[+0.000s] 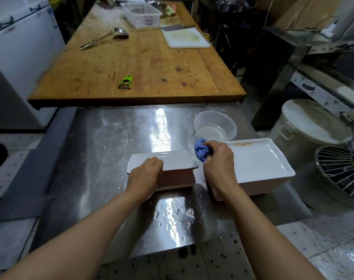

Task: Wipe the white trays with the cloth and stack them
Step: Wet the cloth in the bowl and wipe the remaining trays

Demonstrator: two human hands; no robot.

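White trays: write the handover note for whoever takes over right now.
Left hand grips the near edge of the top tray of the left stack on the steel counter.
Right hand holds the balled blue cloth between the two stacks.
Right stack stands beside it, its top tray facing up.
Clear bowl with liquid sits behind the stacks.
Done: cannot tell which trays are wiped.
Left: wipe the tray in hand, put it on the finished stack, and carry on.
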